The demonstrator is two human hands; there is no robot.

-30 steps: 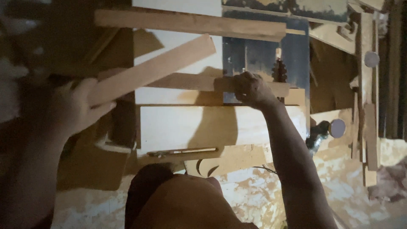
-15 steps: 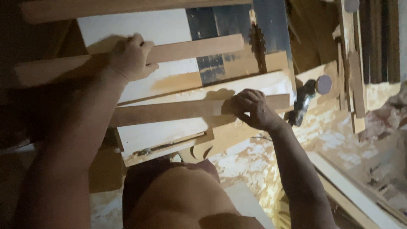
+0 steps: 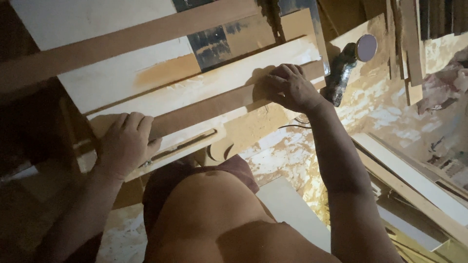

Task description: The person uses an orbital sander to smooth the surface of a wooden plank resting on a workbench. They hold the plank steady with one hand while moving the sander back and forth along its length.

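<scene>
1. Left hand (image 3: 126,143): fingers curled over the near-left end of the wooden strip (image 3: 209,104).
2. Right hand (image 3: 288,86): clenched on the strip's right end.
3. Saw blade (image 3: 273,17): just beyond; a slipping grip risks contact.

No packages, labels, signs — no screens.
</scene>
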